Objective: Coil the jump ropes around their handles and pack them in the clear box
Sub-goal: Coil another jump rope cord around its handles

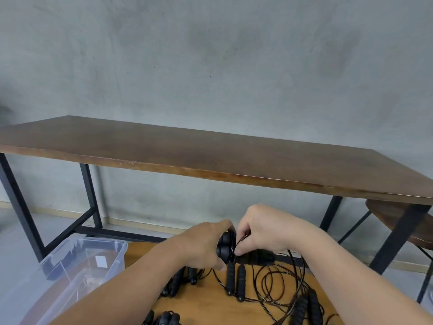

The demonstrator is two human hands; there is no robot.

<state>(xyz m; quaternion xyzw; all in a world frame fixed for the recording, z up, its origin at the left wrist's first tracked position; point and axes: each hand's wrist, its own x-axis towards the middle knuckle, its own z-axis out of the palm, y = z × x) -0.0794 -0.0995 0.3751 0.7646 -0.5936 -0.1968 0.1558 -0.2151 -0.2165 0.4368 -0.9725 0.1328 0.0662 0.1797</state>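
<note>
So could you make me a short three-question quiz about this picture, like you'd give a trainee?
1. True or false: the left hand grips a pair of black handles.
2. What does the right hand pinch? A) a pencil B) the thin rope next to the handles C) the box lid
3. On which side of the person does the clear box stand?

Key
1. True; the fingers are curled round them.
2. B. The fingertips pinch the rope beside the held handles.
3. On the person's left, beside the small wooden table where more ropes lie loose.
</note>
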